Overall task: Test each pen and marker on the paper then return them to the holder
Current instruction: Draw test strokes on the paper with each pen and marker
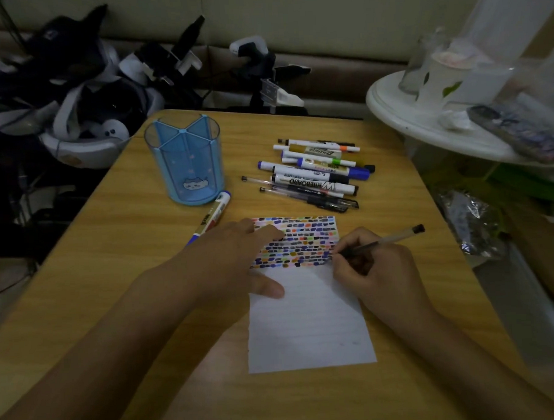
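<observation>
One pen point(381, 240) is gripped by the right hand point(371, 264), tip on the paper point(309, 319) — testing underway; the flat, open left hand point(236, 253) steadies it — next, the holder point(184, 160).

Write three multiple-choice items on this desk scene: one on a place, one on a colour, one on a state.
1. Where does the lone marker lie?
A. inside the holder
B. on the table beside the holder's base
C. on the paper

2. What colour is the holder?
A. blue
B. red
C. green

3. What is the right hand doing?
A. resting flat
B. gripping a pen
C. lifting the holder

Answers: 1 B, it lies against the holder's foot; 2 A, its clear walls are blue; 3 B, its fingers pinch the pen, tip on the paper, which the left hand steadies.
</observation>
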The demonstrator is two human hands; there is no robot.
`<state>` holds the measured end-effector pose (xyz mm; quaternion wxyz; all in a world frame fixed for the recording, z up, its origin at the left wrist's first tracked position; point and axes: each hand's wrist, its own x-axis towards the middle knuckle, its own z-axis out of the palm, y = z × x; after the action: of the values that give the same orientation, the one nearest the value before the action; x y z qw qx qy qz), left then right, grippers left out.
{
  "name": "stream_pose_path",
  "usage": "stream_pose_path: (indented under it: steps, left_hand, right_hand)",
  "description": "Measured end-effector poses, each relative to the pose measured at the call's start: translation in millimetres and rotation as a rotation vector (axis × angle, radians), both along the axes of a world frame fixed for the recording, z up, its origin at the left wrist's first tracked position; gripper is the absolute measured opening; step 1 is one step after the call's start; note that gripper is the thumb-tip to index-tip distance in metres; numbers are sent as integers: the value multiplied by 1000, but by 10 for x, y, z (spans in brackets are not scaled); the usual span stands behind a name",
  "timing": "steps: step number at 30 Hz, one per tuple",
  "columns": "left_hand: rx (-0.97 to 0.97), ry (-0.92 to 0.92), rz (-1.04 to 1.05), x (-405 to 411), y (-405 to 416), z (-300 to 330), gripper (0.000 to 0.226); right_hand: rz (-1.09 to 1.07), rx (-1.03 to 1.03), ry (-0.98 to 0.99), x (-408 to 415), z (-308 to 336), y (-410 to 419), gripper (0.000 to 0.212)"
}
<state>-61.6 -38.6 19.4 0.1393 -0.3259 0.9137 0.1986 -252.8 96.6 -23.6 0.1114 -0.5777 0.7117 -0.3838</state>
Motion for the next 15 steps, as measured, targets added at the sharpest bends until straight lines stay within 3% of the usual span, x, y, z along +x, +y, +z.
stream_pose_path:
  steps: [15]
  left_hand:
    - [-11, -10, -9, -5, -2, -7, 92]
  right_hand:
    - [18, -5, -16, 18, 22, 5, 19]
